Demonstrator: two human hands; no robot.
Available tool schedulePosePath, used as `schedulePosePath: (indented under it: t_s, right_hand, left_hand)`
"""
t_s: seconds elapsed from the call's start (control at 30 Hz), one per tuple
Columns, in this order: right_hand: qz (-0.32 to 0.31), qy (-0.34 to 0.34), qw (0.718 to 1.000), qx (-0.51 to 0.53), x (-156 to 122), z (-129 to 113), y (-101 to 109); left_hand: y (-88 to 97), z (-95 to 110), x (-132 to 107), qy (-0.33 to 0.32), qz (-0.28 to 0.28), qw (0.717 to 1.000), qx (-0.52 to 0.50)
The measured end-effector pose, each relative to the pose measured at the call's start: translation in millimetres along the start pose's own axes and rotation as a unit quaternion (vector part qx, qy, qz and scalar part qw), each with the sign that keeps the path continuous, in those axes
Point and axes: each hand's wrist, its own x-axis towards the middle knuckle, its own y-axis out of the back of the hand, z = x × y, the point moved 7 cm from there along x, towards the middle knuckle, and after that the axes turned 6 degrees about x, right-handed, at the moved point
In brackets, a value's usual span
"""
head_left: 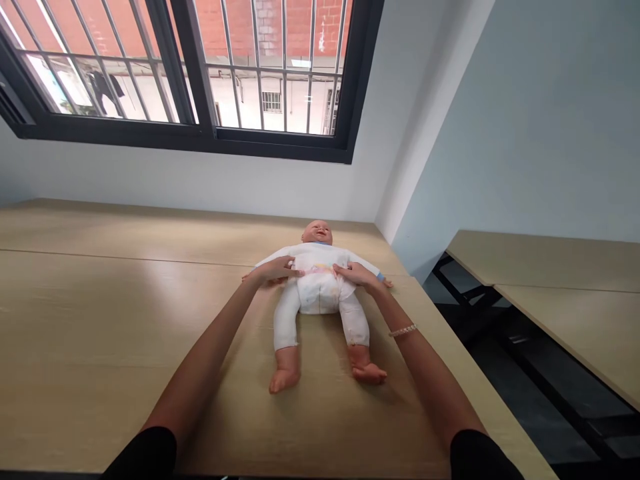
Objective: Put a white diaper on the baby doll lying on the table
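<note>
- White-suited plastic baby doll (320, 293) lies face-up on pale wooden table (100, 320), between my hands.
- Left hand (274, 271) open, flat on its waist.
- Right hand (356, 275) touches opposite side; grip unclear.

The head-worn view looks forward and down from the near edge of the table (100, 333), across to the doll (320, 287) fairly near at centre, facing the window (200, 73) wall and room corner.
</note>
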Motion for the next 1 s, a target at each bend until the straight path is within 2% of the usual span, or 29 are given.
schedulePosePath:
  t_s: [0.07, 0.17, 0.23, 0.33, 0.5, 0.7, 0.83, 1.0]
  right_hand:
    - [-0.002, -0.009, 0.999, -0.039, 1.8, -1.9, 16.6]
    - [0.010, 0.037, 0.999, -0.026, 0.1, -12.2, 40.2]
    - [0.002, 0.068, 0.998, -0.002, -3.5, -17.7, 47.1]
    - [-0.031, 0.063, 0.997, 0.019, -9.1, -19.0, 46.3]
    - [-0.052, 0.060, 0.997, -0.005, -19.3, -27.5, 50.0]
    - [-0.028, 0.061, 0.996, -0.054, -41.3, -44.5, 75.1]
    - [0.010, 0.053, 0.995, -0.084, -56.1, -50.1, 94.8]
    - [0.011, 0.042, 0.991, -0.127, -68.1, -50.5, 101.4]
  left_hand:
    - [8.5, -1.2, 0.3, 0.006, -0.001, 1.000, 0.007]
    - [13.2, -7.1, 0.5, 0.013, -0.007, 1.000, 0.015]
    - [8.6, -15.6, 1.8, 0.023, -0.015, 0.999, 0.025]
    - [-2.4, -29.3, 4.7, 0.029, -0.008, 0.998, 0.060]
    - [-12.4, -32.9, 9.5, -0.021, 0.089, 0.988, 0.125]
    - [-24.4, -35.7, 10.4, -0.031, 0.222, 0.966, 0.129]
    - [-19.7, -35.8, 8.2, -0.038, 0.241, 0.966, 0.088]
    - [3.3, -37.4, 3.1, -0.031, 0.229, 0.973, 0.001]
